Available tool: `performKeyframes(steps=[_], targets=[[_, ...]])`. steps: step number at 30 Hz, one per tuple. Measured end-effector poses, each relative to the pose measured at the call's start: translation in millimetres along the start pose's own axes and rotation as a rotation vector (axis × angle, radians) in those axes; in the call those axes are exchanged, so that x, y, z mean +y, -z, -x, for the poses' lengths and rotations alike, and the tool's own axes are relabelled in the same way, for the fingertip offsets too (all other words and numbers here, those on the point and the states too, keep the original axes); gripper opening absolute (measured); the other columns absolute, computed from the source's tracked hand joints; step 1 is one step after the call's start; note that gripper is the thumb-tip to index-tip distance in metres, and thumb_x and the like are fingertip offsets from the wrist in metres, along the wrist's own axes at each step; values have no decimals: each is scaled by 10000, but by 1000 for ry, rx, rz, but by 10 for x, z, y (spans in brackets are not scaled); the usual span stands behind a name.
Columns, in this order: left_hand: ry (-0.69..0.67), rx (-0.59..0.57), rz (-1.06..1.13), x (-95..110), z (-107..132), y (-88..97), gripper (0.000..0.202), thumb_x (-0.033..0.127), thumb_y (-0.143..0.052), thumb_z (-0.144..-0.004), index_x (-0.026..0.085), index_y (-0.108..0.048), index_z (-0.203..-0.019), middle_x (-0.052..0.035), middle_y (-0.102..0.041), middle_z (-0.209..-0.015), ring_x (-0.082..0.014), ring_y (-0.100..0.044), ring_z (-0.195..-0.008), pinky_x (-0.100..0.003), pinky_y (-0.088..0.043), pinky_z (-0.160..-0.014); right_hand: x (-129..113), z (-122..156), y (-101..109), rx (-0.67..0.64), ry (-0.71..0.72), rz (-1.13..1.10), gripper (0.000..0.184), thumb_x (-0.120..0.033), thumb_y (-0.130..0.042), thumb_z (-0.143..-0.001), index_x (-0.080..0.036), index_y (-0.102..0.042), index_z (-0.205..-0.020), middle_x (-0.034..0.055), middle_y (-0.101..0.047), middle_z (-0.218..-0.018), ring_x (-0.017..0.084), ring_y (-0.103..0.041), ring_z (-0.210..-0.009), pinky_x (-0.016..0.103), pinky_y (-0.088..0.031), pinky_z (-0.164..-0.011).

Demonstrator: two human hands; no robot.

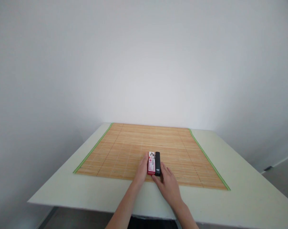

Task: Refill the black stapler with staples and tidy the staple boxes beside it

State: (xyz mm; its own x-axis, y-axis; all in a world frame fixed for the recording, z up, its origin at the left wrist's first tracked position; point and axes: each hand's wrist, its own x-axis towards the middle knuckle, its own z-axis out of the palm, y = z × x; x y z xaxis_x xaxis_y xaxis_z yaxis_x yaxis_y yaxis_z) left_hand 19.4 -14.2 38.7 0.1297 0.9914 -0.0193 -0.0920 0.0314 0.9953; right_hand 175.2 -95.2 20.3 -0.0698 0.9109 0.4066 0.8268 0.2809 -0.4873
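A small red and white box [152, 163] lies lengthwise on the bamboo mat, a dark picture and a label on its top. Right alongside it is a long narrow black object [157, 163] that looks like a stapler. My left hand [142, 168] rests along the box's left side with its fingers stretched forward and close together. On the other side, my right hand [169, 183] is spread, its fingers by the black object's right side and its thumb at the near end of the box. The undersides of both things are hidden.
The bamboo mat [134, 136] with green edging covers much of the white table [86, 187]. A pale wall [144, 63] stands directly behind the table. The table's front edge runs below my forearms, and dark clothing [152, 223] shows at the bottom.
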Motion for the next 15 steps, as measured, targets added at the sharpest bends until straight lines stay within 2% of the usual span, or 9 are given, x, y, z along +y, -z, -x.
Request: performKeyframes(steps=[5,9,12,15], targets=[[22,53,71,28,236,-92,637,650,-405,-965,181,-653,-1318,-109,-653,-1382,-299,-595,-1306,-471,-406,-1163,9,3,-11,-6,-10,-9,644,-474,-563,-975,-242,-403,-1554,115,-487,-1549,310,-490,-1407,531,-353,-1207],[83,142,30,25,326,-258,615,555,-411,-994,203,-474,-1494,-74,-404,-1606,-243,-366,-1496,-431,-259,-1254,44,5,17,-15,-10,-40,647,-457,-565,-969,-236,-403,-1555,123,-503,-1536,326,-500,-1394,540,-373,-1189],[105,153,-20,28,306,-431,651,534,-421,-987,202,-384,-1546,-59,-267,-1669,-222,-214,-1555,-416,-166,-1281,142,-18,168,-31,0,-80,636,-439,-573,-954,-251,-426,-1543,119,-534,-1509,334,-511,-1380,535,-408,-1160],[35,64,-39,69,255,-686,635,472,-434,-972,218,-376,-1551,-55,-347,-1640,-242,-290,-1529,-407,-227,-1261,342,-51,446,-60,-2,-97,608,-417,-582,-935,-255,-474,-1511,115,-583,-1459,332,-538,-1346,521,-429,-1135]])
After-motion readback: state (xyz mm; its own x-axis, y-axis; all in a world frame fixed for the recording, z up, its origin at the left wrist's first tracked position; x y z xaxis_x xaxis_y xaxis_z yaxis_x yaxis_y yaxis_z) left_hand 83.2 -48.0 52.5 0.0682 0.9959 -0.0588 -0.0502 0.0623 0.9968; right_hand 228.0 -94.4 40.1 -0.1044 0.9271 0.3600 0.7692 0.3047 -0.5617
